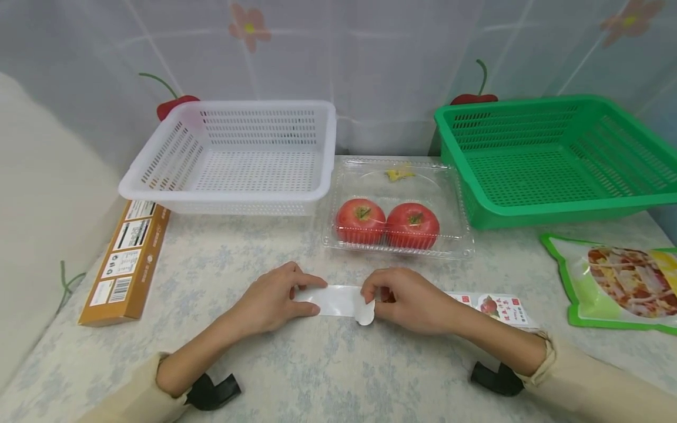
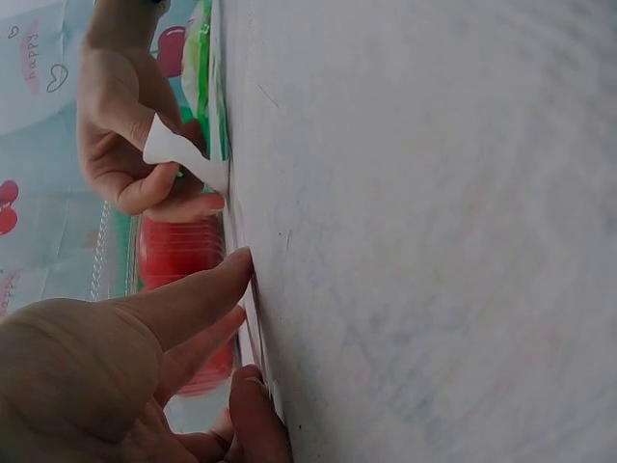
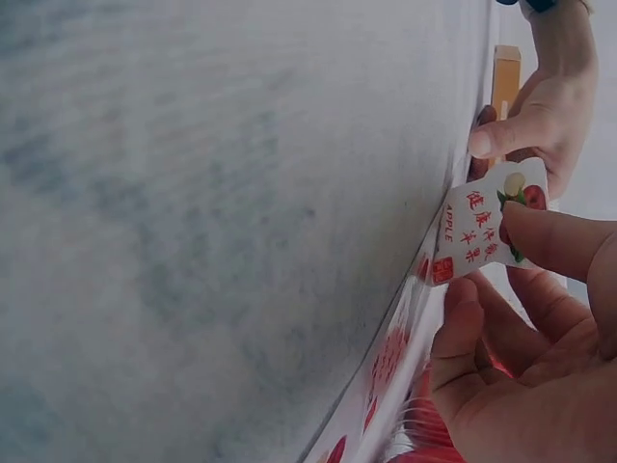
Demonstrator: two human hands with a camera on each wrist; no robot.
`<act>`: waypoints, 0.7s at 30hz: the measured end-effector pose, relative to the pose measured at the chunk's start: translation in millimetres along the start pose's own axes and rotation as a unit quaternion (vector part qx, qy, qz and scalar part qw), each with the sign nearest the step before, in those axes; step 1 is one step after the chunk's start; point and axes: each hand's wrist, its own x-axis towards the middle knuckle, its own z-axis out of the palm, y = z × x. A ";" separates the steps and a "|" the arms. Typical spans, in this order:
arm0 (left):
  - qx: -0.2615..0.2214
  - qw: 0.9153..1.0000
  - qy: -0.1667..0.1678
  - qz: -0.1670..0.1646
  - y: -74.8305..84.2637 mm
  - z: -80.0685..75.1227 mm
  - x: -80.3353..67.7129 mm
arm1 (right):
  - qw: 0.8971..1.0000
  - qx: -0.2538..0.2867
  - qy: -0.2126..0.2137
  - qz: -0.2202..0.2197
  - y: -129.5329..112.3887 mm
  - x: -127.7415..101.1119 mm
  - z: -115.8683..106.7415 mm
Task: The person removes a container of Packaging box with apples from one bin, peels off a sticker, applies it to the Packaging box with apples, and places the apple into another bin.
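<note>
A long label strip (image 1: 338, 301) lies flat on the table, white side up in the middle, with a printed apple end (image 1: 497, 306) at the right. My left hand (image 1: 275, 299) holds the strip's left end between fingers and thumb, its fingertips (image 2: 236, 265) touching the table. My right hand (image 1: 407, 299) pinches a rounded tab (image 2: 178, 154) of the strip lifted off the table. The right wrist view shows red print on that label tab (image 3: 482, 231) under my thumb (image 3: 549, 241). Two red apples (image 1: 361, 220) (image 1: 412, 225) sit in a clear clamshell (image 1: 455, 235) just behind the hands.
A white basket (image 1: 227, 194) stands at the back left and a green basket (image 1: 555, 208) at the back right. An orange box (image 1: 127, 261) lies along the left edge. A green-edged snack bag (image 1: 619, 282) lies at the right. A patterned curtain hangs behind.
</note>
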 end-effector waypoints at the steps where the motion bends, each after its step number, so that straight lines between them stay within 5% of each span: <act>1: 0.000 1.000 0.000 0.000 -0.2 -0.1 0.2 | 1.000 -0.004 0.000 0.004 -0.4 -1.5 -0.9; 21: -0.003 1.000 -0.004 -0.004 1.2 -1.4 0.6 | 0.996 0.011 0.091 0.008 -17.7 -25.8 -29.6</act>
